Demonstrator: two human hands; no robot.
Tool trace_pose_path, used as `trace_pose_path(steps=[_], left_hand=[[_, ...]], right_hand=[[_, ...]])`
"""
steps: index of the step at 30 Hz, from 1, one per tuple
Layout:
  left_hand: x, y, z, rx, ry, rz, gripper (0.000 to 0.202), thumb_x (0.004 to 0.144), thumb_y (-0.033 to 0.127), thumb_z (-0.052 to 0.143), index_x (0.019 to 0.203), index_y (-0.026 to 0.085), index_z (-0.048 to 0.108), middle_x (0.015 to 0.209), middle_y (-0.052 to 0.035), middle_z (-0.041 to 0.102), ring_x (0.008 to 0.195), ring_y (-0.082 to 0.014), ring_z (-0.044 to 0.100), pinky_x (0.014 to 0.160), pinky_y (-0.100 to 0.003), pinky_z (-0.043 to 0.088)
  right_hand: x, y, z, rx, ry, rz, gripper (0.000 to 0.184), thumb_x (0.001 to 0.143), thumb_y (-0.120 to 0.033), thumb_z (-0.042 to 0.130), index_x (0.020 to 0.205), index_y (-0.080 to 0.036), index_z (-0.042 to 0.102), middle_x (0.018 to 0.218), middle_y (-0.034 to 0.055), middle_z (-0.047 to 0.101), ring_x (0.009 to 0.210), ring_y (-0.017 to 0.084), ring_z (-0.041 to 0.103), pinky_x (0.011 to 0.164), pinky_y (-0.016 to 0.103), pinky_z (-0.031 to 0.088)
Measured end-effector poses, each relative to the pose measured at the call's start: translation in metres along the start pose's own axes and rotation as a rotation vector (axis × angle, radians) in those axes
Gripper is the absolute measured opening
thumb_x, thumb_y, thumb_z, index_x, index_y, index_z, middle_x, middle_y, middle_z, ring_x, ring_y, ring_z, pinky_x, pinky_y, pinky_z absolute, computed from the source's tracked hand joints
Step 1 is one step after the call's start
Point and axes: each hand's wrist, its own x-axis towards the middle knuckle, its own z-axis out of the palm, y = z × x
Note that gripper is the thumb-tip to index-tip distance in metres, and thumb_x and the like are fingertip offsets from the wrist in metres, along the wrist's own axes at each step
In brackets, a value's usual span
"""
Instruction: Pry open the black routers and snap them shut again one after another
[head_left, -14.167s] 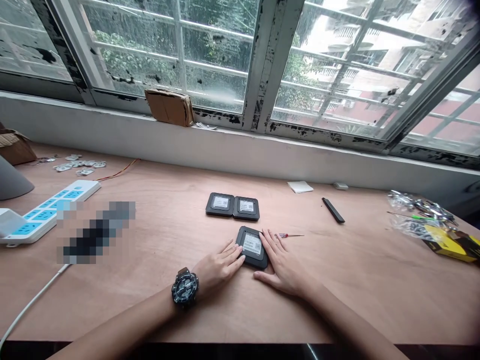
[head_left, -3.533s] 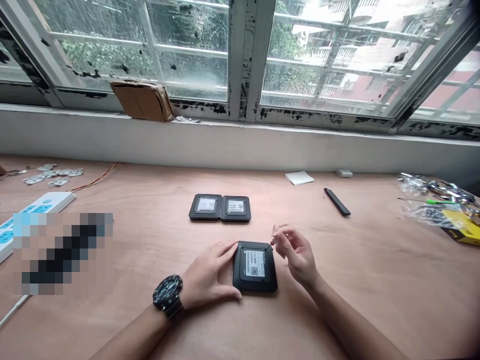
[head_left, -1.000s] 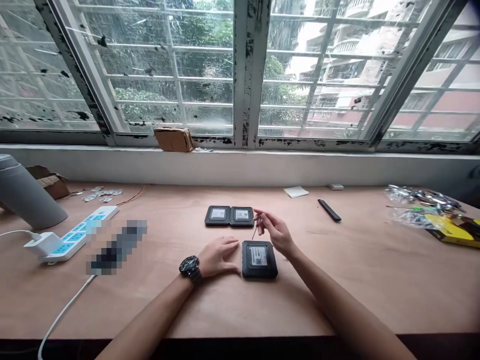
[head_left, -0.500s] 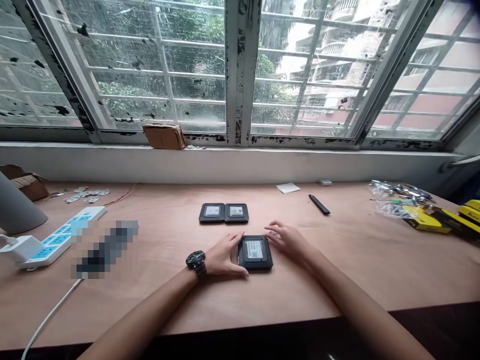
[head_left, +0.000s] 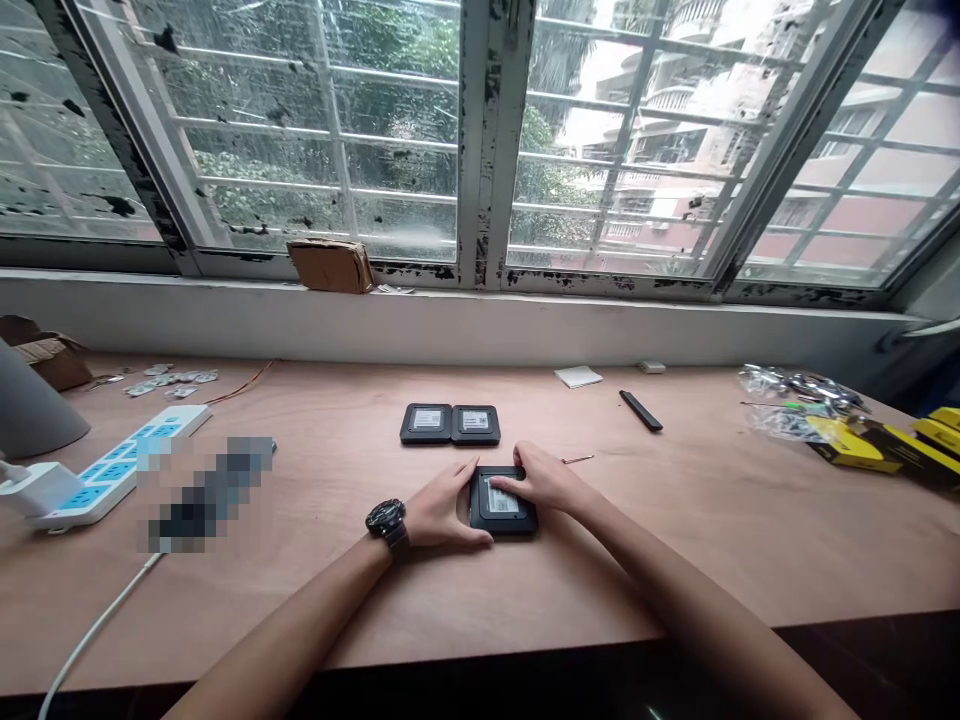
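Note:
A flat, square black case with a white label lies in front of me near the table's front edge. My left hand, with a black watch on its wrist, clasps the left side of the case, fingers at the far corner and thumb at the near one. My right hand lays its thumb on the label and curls its fingers over the far right corner. Just right of that hand a thin reddish rod lies on the table; its kind is unclear. Two similar labelled black cases, a left one and a right one, sit side by side behind.
A white power strip with a plugged-in adapter stands left, by a blurred-out object on a white cable. A black bar and a white pad lie behind, right. Plastic bags and yellow-black boxes occupy the far right.
My right hand has come left onto the case; before, its fingers were just off the right edge. The thin rod has come into view beside it. My left hand stays on the left side.

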Motion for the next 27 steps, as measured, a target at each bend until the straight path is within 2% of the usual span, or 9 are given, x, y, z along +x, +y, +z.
trace_pose_path(steps=[4, 10, 14, 17, 20, 22, 25, 27], left_hand=[[-0.003, -0.004, 0.003, -0.010, 0.029, -0.030, 0.128, 0.060, 0.059, 0.090, 0.160, 0.015, 0.024, 0.160, -0.0194, 0.035, 0.147, -0.0395, 0.035, 0.123, -0.051, 0.030], [-0.006, -0.006, 0.006, -0.045, 0.023, -0.048, 0.128, 0.060, 0.055, 0.092, 0.161, 0.016, 0.023, 0.162, -0.0187, 0.031, 0.150, -0.0418, 0.028, 0.124, -0.054, 0.025], [-0.005, -0.005, 0.006, -0.062, 0.014, -0.077, 0.131, 0.058, 0.053, 0.092, 0.161, 0.014, 0.022, 0.162, -0.0201, 0.032, 0.150, -0.0429, 0.026, 0.125, -0.054, 0.023], [-0.005, -0.001, 0.005, -0.098, 0.028, -0.048, 0.130, 0.058, 0.051, 0.093, 0.161, 0.016, 0.021, 0.160, -0.0183, 0.035, 0.149, -0.0427, 0.029, 0.124, -0.055, 0.024], [-0.005, 0.002, 0.004, -0.136, 0.042, -0.005, 0.131, 0.058, 0.049, 0.093, 0.162, 0.018, 0.019, 0.158, -0.0170, 0.039, 0.148, -0.0419, 0.032, 0.123, -0.054, 0.027], [-0.005, 0.004, 0.003, -0.138, 0.047, -0.014, 0.133, 0.058, 0.050, 0.094, 0.162, 0.018, 0.018, 0.157, -0.0178, 0.040, 0.148, -0.0424, 0.032, 0.123, -0.054, 0.027], [-0.004, 0.009, -0.001, -0.150, 0.053, -0.005, 0.133, 0.058, 0.051, 0.093, 0.162, 0.018, 0.017, 0.156, -0.0178, 0.041, 0.147, -0.0414, 0.034, 0.123, -0.054, 0.027], [-0.003, 0.015, -0.004, -0.154, 0.054, 0.035, 0.129, 0.062, 0.052, 0.091, 0.163, 0.020, 0.016, 0.156, -0.0165, 0.043, 0.145, -0.0390, 0.038, 0.122, -0.053, 0.029]], right_hand=[[0.012, -0.009, 0.014, -0.161, 0.041, -0.007, 0.064, 0.082, -0.083, 0.053, 0.093, -0.020, 0.058, 0.096, 0.0116, 0.067, 0.090, 0.029, 0.066, 0.073, 0.034, 0.046], [0.015, -0.005, 0.022, -0.144, 0.024, 0.015, 0.070, 0.079, -0.090, 0.048, 0.084, -0.021, 0.058, 0.093, 0.0098, 0.063, 0.085, 0.027, 0.065, 0.073, 0.034, 0.046], [0.018, -0.002, 0.024, -0.088, 0.039, 0.018, 0.068, 0.076, -0.088, 0.054, 0.080, -0.021, 0.058, 0.095, 0.0084, 0.061, 0.082, 0.024, 0.064, 0.072, 0.033, 0.046], [0.021, -0.002, 0.024, -0.014, 0.012, 0.019, 0.066, 0.076, -0.086, 0.058, 0.076, -0.020, 0.059, 0.095, 0.0079, 0.059, 0.078, 0.022, 0.063, 0.070, 0.033, 0.047], [0.022, -0.003, 0.021, 0.080, -0.011, -0.019, 0.062, 0.078, -0.082, 0.060, 0.071, -0.020, 0.060, 0.094, 0.0067, 0.058, 0.076, 0.020, 0.062, 0.069, 0.033, 0.047], [0.020, -0.004, 0.018, 0.115, 0.032, -0.064, 0.058, 0.077, -0.078, 0.065, 0.069, -0.021, 0.058, 0.094, 0.0056, 0.058, 0.077, 0.020, 0.061, 0.070, 0.033, 0.047], [0.015, -0.006, 0.009, 0.228, 0.070, -0.128, 0.050, 0.077, -0.068, 0.073, 0.077, -0.021, 0.057, 0.094, 0.0037, 0.061, 0.081, 0.020, 0.061, 0.069, 0.032, 0.047], [0.010, -0.009, 0.000, 0.363, 0.011, -0.146, 0.045, 0.080, -0.063, 0.073, 0.088, -0.021, 0.059, 0.093, 0.0026, 0.064, 0.084, 0.021, 0.062, 0.069, 0.031, 0.048]])
